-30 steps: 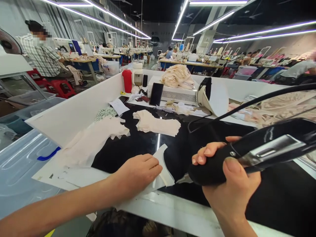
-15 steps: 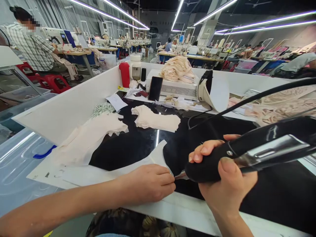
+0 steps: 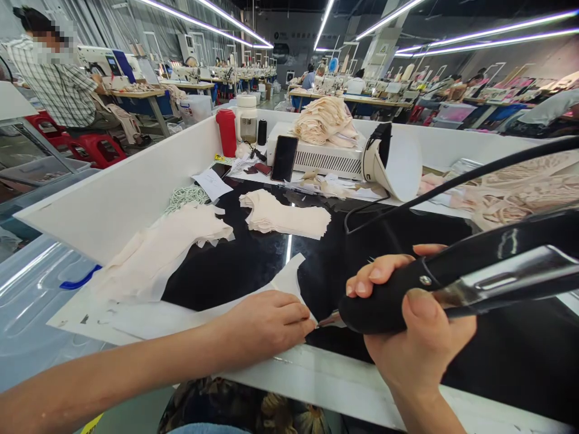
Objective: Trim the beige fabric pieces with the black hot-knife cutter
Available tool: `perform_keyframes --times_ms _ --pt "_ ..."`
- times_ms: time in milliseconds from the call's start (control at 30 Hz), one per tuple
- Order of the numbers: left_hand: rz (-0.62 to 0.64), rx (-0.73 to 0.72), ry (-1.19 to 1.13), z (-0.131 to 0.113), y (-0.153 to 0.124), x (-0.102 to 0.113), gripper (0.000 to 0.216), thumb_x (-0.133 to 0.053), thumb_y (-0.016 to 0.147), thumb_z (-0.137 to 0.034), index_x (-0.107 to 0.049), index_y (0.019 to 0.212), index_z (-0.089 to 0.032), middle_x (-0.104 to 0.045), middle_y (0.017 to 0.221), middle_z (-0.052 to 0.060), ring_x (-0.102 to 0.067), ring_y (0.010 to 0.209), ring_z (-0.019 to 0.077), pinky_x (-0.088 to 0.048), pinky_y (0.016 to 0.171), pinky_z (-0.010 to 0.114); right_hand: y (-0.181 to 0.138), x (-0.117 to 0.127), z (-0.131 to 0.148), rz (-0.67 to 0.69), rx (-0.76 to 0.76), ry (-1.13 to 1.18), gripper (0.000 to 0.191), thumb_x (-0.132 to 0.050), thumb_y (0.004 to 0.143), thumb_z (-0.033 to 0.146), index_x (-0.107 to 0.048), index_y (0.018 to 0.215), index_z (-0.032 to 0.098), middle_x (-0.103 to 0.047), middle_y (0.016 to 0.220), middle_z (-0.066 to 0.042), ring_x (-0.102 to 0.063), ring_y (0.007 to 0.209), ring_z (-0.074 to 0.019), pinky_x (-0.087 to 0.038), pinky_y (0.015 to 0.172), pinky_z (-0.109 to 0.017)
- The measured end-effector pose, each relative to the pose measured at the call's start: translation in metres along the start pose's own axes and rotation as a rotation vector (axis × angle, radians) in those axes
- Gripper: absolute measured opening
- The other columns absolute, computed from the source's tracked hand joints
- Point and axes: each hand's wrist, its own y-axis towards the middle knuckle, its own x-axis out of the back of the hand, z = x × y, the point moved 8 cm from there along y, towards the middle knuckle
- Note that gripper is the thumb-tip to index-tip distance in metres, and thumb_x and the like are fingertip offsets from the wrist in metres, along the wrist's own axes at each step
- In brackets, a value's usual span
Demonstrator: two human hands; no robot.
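Observation:
My left hand (image 3: 271, 322) is closed in a pinch on the edge of a white fabric piece (image 3: 289, 280), which lies on the black tabletop (image 3: 362, 241) close to the front edge. My right hand (image 3: 414, 313) is wrapped round a black corded hand tool (image 3: 506, 253) with a shiny metal strip along its side. The tool's narrow tip (image 3: 330, 319) points left and meets the fabric edge right beside my left fingertips. Whether the tip touches the cloth or sits just under it, I cannot tell. Its exact kind is not clear.
Stacks of cream cut pieces (image 3: 287, 214) and larger panels (image 3: 163, 250) lie on the table. Behind them stand a phone (image 3: 284, 158), a white vented box (image 3: 325, 160) with cloth on top, a lamp-like shade (image 3: 402, 166) and a red bottle (image 3: 227, 132). A black cable (image 3: 474, 178) crosses at right.
My left hand has shifted slightly left and up along the fabric edge, so more of the tool's tip shows. My right hand keeps its hold on the tool.

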Motion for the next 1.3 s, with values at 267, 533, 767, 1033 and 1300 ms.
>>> perform_keyframes --times_ms 267,533,767,1033,1300 --pt "-0.054 0.05 0.018 0.002 -0.005 0.004 0.019 -0.059 0.121 -0.018 -0.073 0.132 -0.013 -0.078 0.119 0.01 -0.075 0.118 0.0238 -0.061 0.113 0.04 0.0 0.0 0.0 -0.003 -0.011 0.005 0.046 -0.099 0.081 0.042 -0.069 0.112 0.028 -0.07 0.074 0.007 -0.065 0.054 -0.0155 -0.059 0.051 -0.029" --pt "-0.048 0.083 -0.006 0.006 -0.007 0.007 0.022 -0.06 0.121 -0.021 -0.075 0.136 -0.018 -0.076 0.119 0.009 -0.072 0.116 0.0235 -0.058 0.116 0.039 0.0 0.0 0.001 0.001 -0.016 -0.008 0.045 -0.097 0.081 0.043 -0.068 0.112 0.028 -0.069 0.074 0.007 -0.064 0.053 -0.0161 -0.056 0.05 -0.03" --pt "-0.075 0.1 -0.101 0.008 -0.009 0.005 0.023 -0.064 0.118 -0.02 -0.076 0.138 -0.016 -0.075 0.122 0.013 -0.071 0.118 0.0256 -0.06 0.112 0.042 0.002 0.0 0.002 -0.017 -0.038 -0.013 0.045 -0.096 0.075 0.04 -0.069 0.11 0.029 -0.07 0.072 0.008 -0.063 0.051 -0.0168 -0.055 0.048 -0.03" --pt "-0.062 0.125 -0.1 0.007 -0.009 0.003 0.026 -0.067 0.117 -0.02 -0.077 0.141 -0.017 -0.074 0.13 0.016 -0.071 0.124 0.0256 -0.059 0.118 0.042 0.017 -0.002 -0.001 -0.049 -0.024 -0.041 0.04 -0.091 0.077 0.038 -0.067 0.107 0.029 -0.068 0.071 0.009 -0.062 0.051 -0.0164 -0.055 0.048 -0.03" --pt "-0.077 0.113 -0.062 0.004 -0.005 0.005 0.025 -0.065 0.116 -0.017 -0.076 0.138 -0.016 -0.072 0.118 0.015 -0.069 0.124 0.0279 -0.059 0.117 0.043 0.016 -0.006 -0.007 -0.03 -0.044 -0.036 0.04 -0.091 0.076 0.036 -0.067 0.107 0.029 -0.068 0.071 0.01 -0.062 0.051 -0.0155 -0.055 0.049 -0.029"
